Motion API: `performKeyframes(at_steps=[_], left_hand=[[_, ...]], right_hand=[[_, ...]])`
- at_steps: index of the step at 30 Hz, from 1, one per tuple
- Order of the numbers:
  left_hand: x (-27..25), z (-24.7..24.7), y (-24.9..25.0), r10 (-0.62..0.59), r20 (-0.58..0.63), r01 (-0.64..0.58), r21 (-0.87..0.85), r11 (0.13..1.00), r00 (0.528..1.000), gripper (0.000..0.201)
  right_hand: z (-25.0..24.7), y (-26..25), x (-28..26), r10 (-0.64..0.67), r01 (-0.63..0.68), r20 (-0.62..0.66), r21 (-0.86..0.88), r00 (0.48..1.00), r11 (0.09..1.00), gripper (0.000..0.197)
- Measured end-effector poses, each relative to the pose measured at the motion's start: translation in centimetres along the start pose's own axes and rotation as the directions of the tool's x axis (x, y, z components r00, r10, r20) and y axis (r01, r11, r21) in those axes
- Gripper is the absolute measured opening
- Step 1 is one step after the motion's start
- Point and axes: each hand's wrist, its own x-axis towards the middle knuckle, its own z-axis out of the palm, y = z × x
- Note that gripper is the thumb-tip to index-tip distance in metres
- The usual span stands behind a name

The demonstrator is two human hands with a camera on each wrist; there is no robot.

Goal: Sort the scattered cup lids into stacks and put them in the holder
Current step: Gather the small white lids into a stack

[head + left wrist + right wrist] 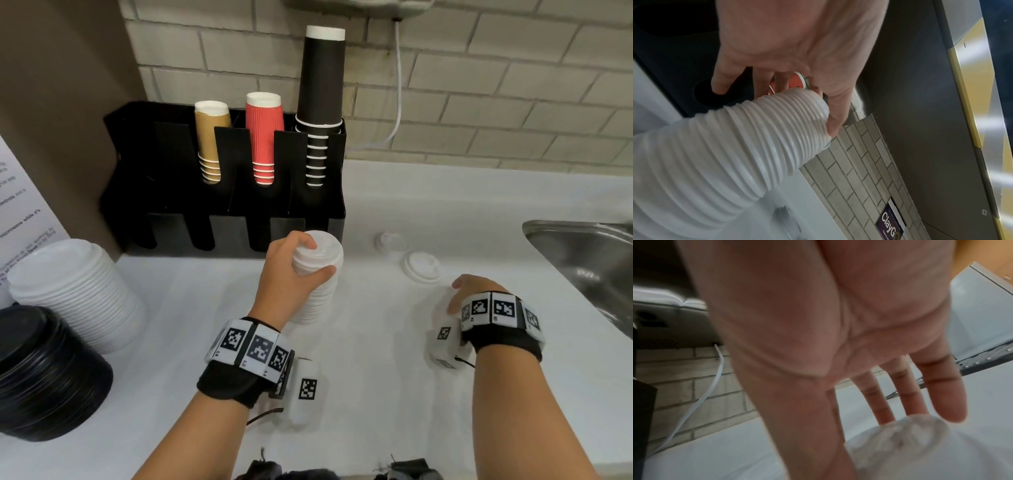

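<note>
A tall stack of white lids (318,301) stands on the white counter in front of the black holder (164,178). My left hand (315,257) grips its top, thumb on one side and fingers on the other. In the left wrist view the ribbed stack (735,146) fills the lower left under my left hand (777,105). My right hand (462,294) hovers low over the counter at the right. Its fingers (941,394) are straight above a blurred white lid (910,443). Two loose white lids (421,265) (390,241) lie beyond it.
The holder's back slots carry brown (210,137), red (263,133) and black cups (320,102). A leaning pile of white lids (75,291) and one of black lids (44,377) sit at the left. A steel sink (582,260) lies at the right. A white cable (397,102) hangs on the tiled wall.
</note>
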Motion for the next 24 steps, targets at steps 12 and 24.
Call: performKeyframes(at_steps=[12,24], left_hand=[[0.1,0.1,-0.1,-0.008,-0.024,0.008,-0.009,1.000,1.000,0.041],[0.6,0.4,-0.7,-0.018,-0.105,0.006,-0.117,0.993,0.994,0.100]], right_hand=[[-4.4,-4.6,-2.0,-0.467,0.422,0.014,0.403,0.884,0.812,0.044],[-3.0,-14.2,-5.3,-0.814,0.803,-0.183,0.381,0.551,0.458,0.038]])
